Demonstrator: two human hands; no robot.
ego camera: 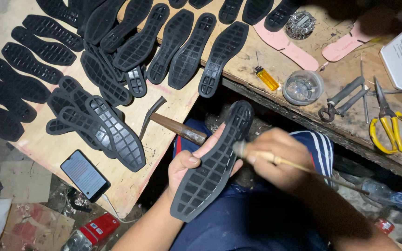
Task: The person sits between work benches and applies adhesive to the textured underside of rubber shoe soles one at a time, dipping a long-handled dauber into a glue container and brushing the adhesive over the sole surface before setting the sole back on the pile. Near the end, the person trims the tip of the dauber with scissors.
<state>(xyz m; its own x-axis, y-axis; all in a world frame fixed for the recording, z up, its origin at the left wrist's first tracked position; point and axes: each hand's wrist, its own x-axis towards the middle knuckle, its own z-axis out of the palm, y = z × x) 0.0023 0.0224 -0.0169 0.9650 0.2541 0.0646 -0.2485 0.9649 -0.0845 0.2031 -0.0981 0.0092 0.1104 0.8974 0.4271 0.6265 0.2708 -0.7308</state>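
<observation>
My left hand (pixel 187 160) grips a black rubber shoe sole (pixel 212 162) from underneath, tread side up, over my lap. My right hand (pixel 280 155) is closed around a thin wooden-handled brush (pixel 257 153), whose tip rests against the sole's right edge. The brush end is blurred. Both hands are close together above my blue trousers.
Many black soles (pixel 117 60) lie spread on a wooden board (pixel 164 100). A hammer (pixel 168 123) and a phone (pixel 84 175) lie near its front edge. On the bench at right are yellow scissors (pixel 391 128), pincers (pixel 343 98), a yellow lighter (pixel 267 78), a clear tub (pixel 302 87) and pink insoles (pixel 287 44).
</observation>
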